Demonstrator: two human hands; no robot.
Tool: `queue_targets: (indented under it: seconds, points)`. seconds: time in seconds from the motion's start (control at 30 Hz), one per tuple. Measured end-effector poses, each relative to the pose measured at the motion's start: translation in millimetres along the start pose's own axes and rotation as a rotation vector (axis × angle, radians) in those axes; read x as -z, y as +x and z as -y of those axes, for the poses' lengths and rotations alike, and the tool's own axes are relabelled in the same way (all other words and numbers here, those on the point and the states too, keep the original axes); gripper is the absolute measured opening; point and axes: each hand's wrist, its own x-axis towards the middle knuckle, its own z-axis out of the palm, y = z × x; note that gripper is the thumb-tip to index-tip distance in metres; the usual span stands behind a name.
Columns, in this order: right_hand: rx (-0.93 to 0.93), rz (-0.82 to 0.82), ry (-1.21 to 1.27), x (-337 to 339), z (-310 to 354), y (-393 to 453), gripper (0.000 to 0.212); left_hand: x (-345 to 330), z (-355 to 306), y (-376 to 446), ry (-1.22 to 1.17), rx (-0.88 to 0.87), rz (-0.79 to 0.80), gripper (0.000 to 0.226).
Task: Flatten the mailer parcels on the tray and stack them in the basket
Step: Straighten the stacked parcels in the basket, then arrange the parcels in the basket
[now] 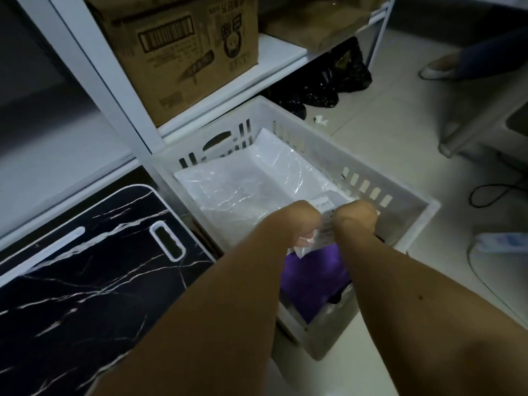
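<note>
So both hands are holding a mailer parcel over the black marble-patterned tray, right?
Not quite. In the head view the left hand and right hand grip the white labelled mailer parcel over the white slotted plastic basket, not the black marble-patterned tray.

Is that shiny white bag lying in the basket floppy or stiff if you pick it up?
Probably floppy: the white mailer in the basket is thin, wrinkled plastic. Its glossy film likely feels slippery. It lies nearly flat, so it seems light.
</note>
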Motion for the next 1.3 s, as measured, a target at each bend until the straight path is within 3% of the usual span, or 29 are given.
queue_targets:
  seconds: [0.2, 0.27, 0.33, 0.43, 0.53, 0.67, 0.93, 1.1, 1.2, 1.3]
  points:
    - [0.018, -0.161, -0.307, -8, -22, 10, 0.040, 4, 17, 21, 0.488, -0.143, -0.033, 0.045]
    - [0.036, -0.243, -0.315, -17, -20, 4, 0.039, -1, 26, 28, 0.586, -0.141, 0.035, 0.044]
    - [0.168, -0.259, -0.292, -30, -13, -6, 0.036, -6, 30, 34, 0.661, -0.127, 0.071, 0.039]
    - [0.370, -0.051, -0.275, -56, -14, -17, 0.034, -8, 39, 36, 0.720, -0.093, 0.090, 0.038]
    - [0.346, 0.183, -0.349, -76, -27, -18, 0.041, 5, 53, 43, 0.806, -0.086, -0.024, 0.036]
    - [0.270, 0.310, -0.419, -90, -33, -8, 0.055, 17, 57, 48, 0.807, -0.067, -0.068, 0.040]
    - [0.228, 0.399, -0.451, -101, -34, -6, 0.059, 14, 59, 46, 0.815, -0.049, -0.023, 0.041]
    - [0.376, 0.462, -0.618, -92, -30, -9, 0.061, 20, 59, 37, 0.841, -0.043, 0.018, 0.039]
    - [0.260, 0.368, -0.594, -101, -23, -6, 0.069, 23, 59, 31, 0.840, -0.019, 0.038, 0.041]
    - [0.209, 0.271, -0.486, -77, -10, -22, 0.054, 26, 51, 14, 0.824, -0.024, 0.031, 0.047]
